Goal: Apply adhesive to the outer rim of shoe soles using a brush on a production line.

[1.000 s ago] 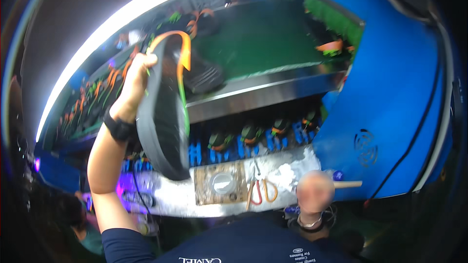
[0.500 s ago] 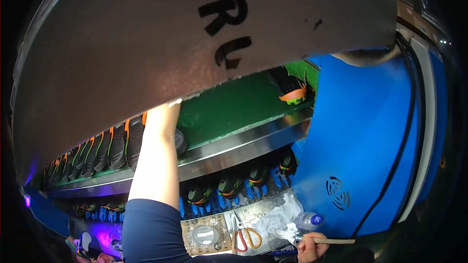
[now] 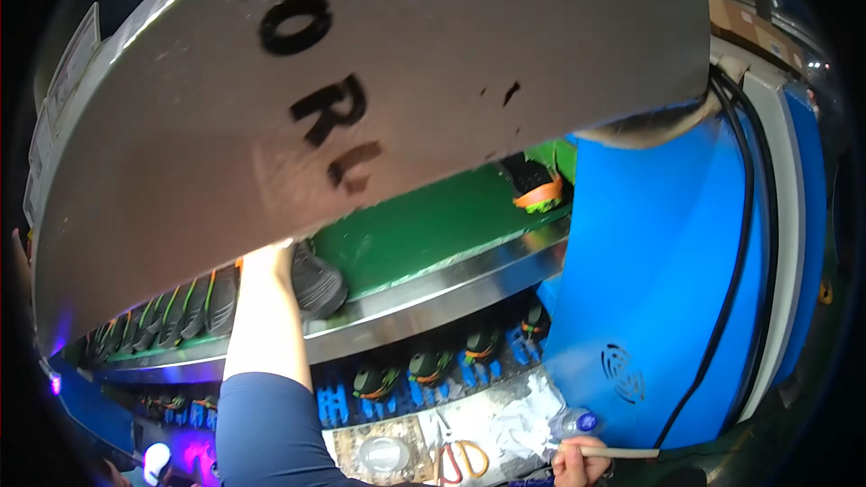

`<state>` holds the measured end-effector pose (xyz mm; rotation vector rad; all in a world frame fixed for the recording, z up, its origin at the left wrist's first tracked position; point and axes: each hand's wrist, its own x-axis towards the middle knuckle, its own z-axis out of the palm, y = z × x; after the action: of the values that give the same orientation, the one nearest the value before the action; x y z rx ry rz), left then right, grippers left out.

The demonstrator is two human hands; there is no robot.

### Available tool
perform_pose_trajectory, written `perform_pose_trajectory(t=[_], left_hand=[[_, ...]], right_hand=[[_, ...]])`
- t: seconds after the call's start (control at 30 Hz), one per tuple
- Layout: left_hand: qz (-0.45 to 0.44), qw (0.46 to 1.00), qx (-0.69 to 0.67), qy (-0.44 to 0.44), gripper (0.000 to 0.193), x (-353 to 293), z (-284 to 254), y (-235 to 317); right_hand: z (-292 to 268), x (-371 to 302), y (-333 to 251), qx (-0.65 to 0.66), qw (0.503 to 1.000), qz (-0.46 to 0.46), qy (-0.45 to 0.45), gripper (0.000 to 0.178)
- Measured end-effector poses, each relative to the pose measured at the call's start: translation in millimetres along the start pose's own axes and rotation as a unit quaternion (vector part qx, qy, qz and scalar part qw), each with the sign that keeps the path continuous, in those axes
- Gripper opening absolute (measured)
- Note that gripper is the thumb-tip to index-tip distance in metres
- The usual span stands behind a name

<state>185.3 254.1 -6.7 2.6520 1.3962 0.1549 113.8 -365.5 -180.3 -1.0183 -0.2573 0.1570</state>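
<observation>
My left forearm (image 3: 264,325) reaches over a metal rail onto the green conveyor belt (image 3: 406,239). The hand and its fingers are hidden under a grey overhanging panel (image 3: 433,54). Right beside that wrist is a black shoe sole (image 3: 317,287); whether the hand touches it I cannot tell. To the left, several black soles with orange and green edges (image 3: 194,307) stand in a row. At the lower right, my right hand (image 3: 577,463) is closed around the pale handle of a brush (image 3: 618,453), whose head is over crumpled white paper (image 3: 528,419).
A blue machine housing (image 3: 658,280) with black cables bounds the right side. Below the rail, shoes (image 3: 428,365) sit on blue holders. Scissors (image 3: 462,460), a round clear-lidded container (image 3: 383,455) and a plastic bottle (image 3: 577,420) lie on the near ledge. One black-and-orange shoe part (image 3: 534,185) rests at the belt's far right.
The view has shifted, and the panel's edge sits lower on the left. More of the black sole beside my left wrist shows now. The right hand keeps its hold on the brush.
</observation>
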Motion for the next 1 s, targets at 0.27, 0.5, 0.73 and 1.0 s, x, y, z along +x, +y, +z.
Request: perform_pose_trajectory(t=[0.27, 0.5, 0.73, 1.0], left_hand=[[0.073, 0.732, -0.654, -0.174, 0.005, -200, -114, 0], [0.029, 0.804, -0.504, -0.313, 0.054, -428, -34, -102], [0.026, 0.754, -0.448, -0.479, 0.044, -548, 69, -168], [0.014, 0.624, -0.561, -0.544, 0.043, -558, 126, -164]], right_hand=[[41, 13, -5, 0.002, 0.999, -0.023, -0.033, 0.017], [71, 14, 16, -0.033, 0.991, 0.01, -0.131, 0.012], [108, 9, 127, -0.153, 0.918, 0.078, -0.357, 0.007], [125, -23, 220, -0.313, 0.828, 0.075, -0.46, 0.016]])
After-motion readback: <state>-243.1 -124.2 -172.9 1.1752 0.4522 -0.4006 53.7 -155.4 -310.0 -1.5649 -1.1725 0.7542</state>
